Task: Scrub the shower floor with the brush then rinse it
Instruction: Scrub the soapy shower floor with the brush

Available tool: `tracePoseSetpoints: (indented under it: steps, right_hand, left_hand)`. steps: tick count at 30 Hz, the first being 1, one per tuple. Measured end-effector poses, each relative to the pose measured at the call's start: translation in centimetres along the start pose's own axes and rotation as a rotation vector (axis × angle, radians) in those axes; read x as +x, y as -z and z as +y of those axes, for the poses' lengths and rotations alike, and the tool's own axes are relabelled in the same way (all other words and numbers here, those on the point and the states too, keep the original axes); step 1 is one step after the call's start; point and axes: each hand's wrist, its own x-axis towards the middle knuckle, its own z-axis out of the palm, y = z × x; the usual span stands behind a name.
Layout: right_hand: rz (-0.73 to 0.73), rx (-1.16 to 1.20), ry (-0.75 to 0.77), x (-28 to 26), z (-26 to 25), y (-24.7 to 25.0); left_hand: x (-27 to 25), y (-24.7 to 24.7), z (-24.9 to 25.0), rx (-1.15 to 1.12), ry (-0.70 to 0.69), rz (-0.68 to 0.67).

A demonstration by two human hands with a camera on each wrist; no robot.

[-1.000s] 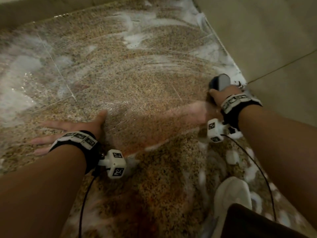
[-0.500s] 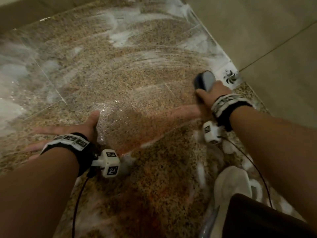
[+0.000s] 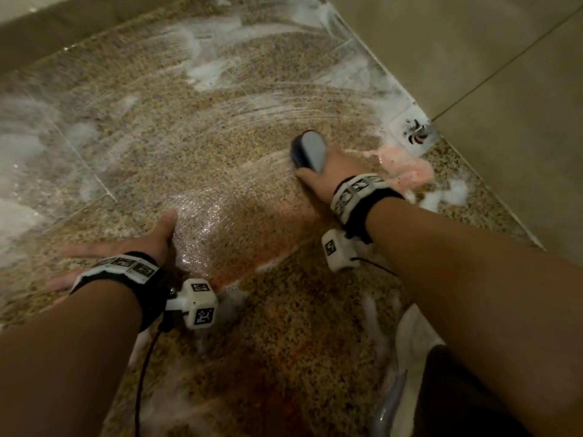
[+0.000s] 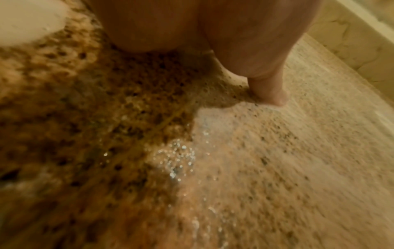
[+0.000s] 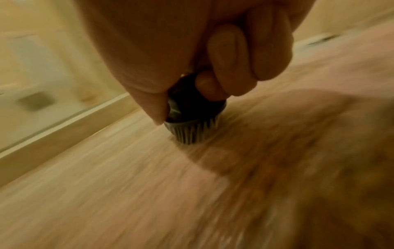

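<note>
1. Speckled granite shower floor (image 3: 220, 146) fills the frame, streaked with white foam arcs; the drain (image 3: 415, 134) sits at upper right.
2. My right hand (image 3: 328, 176) is clenched round the brush (image 3: 310, 149), a dark body with a grey top, bristles down on the floor right of centre.
3. My left hand (image 3: 126, 247) lies flat at lower left, fingers straight.
4. Since a second ago, the brush has swept leftward away from the drain, uncovering it.

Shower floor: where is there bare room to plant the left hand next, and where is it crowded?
Free: the speckled stretch of shower floor between the left hand and the brush, bordered above by foam. Crowded: around the right hand, with pink foam and the drain beside it; a shoe fills the near right.
</note>
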Motion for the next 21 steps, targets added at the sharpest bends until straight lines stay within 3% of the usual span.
tracePoseSetpoints:
  steps: [4, 7, 12, 17, 21]
  right_hand:
    - [0.045, 0.014, -0.263, 1.3, 6.1, 3.4]
    - [0.079, 0.024, -0.319, 0.8, 6.3, 4.4]
    - [0.044, 0.032, -0.185, -1.1, 1.4, 2.5]
    - [-0.038, -0.032, 0.011, -3.4, -6.8, -2.2]
    - [-0.21, -0.116, 0.276, -6.6, -12.3, -5.6]
  left_hand:
    - [0.6, -0.3, 0.2, -0.016, -0.029, -0.031]
    - [0.5, -0.1, -0.1, 0.01, 0.013, 0.044]
    - [0.3, 0.4, -0.6, -0.026, -0.037, 0.062]
    - [7.0, -0.2, -2.3, -0.044, -0.029, 0.082]
    - [1.8, 2.1, -2.8, 0.134, -0.061, 0.04]
